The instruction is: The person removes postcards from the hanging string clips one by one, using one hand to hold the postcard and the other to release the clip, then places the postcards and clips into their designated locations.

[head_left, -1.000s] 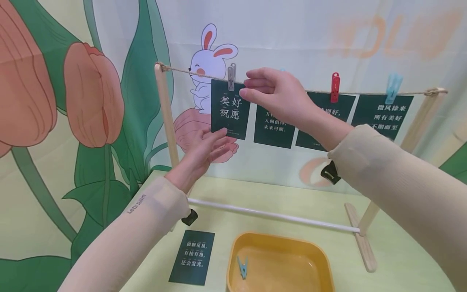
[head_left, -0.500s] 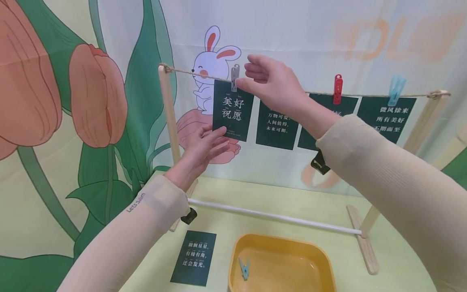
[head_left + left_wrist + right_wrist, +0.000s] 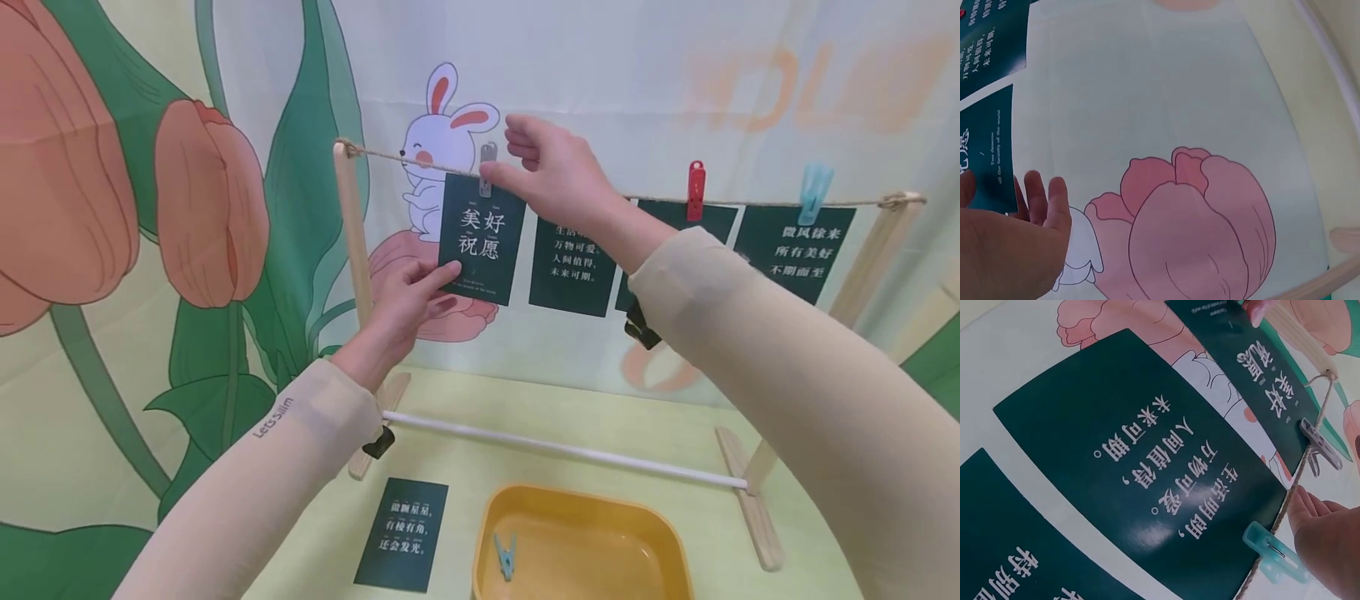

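Observation:
A dark green card with white characters (image 3: 483,237) hangs at the left end of a twine line under a grey clothespin (image 3: 488,153). My left hand (image 3: 401,304) pinches its lower left edge, thumb in front and fingers behind. My right hand (image 3: 562,171) is beside the grey clothespin, its fingers extended; the thumb tip overlaps the clothespin in the head view. In the right wrist view, the right hand (image 3: 1329,540) lies near the twine (image 3: 1302,465), between the grey clothespin (image 3: 1320,445) and a teal clothespin (image 3: 1275,553), with a gap to the grey one.
More green cards (image 3: 572,271) hang to the right, with a red clothespin (image 3: 696,190) and a light blue clothespin (image 3: 813,193). Wooden posts (image 3: 352,225) hold the twine. Below are a yellow tray (image 3: 585,500) containing a blue clothespin (image 3: 506,557) and a loose green card (image 3: 402,533).
My right hand has moved left and its thumb has come to the grey clothespin. The left thumb and fingers have closed on the card's lower edge. The head view has shifted slightly.

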`<control>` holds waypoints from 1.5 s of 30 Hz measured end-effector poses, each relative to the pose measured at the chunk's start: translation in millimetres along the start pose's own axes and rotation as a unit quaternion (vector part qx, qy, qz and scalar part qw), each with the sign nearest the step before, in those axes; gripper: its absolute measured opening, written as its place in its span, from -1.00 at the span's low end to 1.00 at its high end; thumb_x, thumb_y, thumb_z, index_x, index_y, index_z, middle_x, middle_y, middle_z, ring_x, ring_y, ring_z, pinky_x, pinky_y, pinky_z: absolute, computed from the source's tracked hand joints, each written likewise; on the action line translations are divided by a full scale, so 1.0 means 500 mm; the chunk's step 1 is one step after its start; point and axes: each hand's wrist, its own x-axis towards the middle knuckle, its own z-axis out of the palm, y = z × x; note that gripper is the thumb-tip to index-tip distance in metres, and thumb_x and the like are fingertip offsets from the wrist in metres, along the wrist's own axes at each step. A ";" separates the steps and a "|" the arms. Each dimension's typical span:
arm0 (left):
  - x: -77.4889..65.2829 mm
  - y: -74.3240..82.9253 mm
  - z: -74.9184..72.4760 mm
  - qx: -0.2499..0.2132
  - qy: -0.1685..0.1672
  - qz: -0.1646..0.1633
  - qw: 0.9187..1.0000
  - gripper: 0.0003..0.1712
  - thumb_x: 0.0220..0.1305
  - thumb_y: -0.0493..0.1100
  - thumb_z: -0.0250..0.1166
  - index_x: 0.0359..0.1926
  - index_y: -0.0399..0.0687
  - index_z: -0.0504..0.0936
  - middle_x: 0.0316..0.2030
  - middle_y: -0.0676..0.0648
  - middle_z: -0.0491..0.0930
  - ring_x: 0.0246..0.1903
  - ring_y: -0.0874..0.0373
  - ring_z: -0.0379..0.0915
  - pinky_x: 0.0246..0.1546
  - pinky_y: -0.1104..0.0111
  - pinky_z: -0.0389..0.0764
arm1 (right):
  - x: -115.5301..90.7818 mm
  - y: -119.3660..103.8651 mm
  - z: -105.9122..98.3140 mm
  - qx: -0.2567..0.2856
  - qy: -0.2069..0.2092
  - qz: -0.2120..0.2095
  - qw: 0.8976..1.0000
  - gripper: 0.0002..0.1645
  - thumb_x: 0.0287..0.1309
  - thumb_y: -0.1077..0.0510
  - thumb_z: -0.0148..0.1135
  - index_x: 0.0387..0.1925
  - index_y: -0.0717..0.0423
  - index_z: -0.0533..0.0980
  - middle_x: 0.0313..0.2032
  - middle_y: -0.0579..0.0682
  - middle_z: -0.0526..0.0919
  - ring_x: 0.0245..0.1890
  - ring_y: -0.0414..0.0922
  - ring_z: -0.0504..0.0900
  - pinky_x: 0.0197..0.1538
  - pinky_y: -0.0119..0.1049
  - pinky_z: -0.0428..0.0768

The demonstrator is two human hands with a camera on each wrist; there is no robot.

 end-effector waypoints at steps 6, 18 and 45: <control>0.002 0.007 -0.009 0.012 -0.025 0.024 0.999 -0.60 0.17 0.01 0.34 -0.05 -0.07 0.52 -0.13 -0.13 0.52 -0.16 -0.01 0.52 -0.11 0.24 0.53 | 0.017 0.005 0.007 -0.017 -0.001 0.011 1.000 -0.15 0.22 -0.26 0.13 0.39 -0.08 0.02 0.29 -0.19 0.21 0.20 -0.37 0.25 0.13 -0.55 0.21; 0.014 0.019 -0.023 0.016 -0.030 0.042 0.999 -0.68 0.18 -0.03 0.33 -0.08 -0.05 0.58 -0.12 -0.14 0.50 -0.22 -0.07 0.52 -0.12 0.24 0.53 | 0.042 0.002 0.020 -0.028 -0.007 0.026 0.999 -0.30 0.31 -0.18 0.05 0.35 -0.03 0.11 0.20 -0.15 0.35 0.12 -0.33 0.36 0.09 -0.54 0.27; 0.005 0.026 -0.031 0.028 -0.048 0.052 0.997 -0.74 0.21 -0.11 0.30 -0.10 -0.06 0.57 -0.20 -0.13 0.59 -0.22 -0.06 0.54 -0.11 0.23 0.53 | 0.043 -0.005 0.019 -0.004 0.012 0.006 1.000 -0.57 0.30 -0.11 0.11 0.12 -0.06 0.42 -0.12 -0.19 0.54 -0.21 -0.31 0.50 -0.07 -0.47 0.43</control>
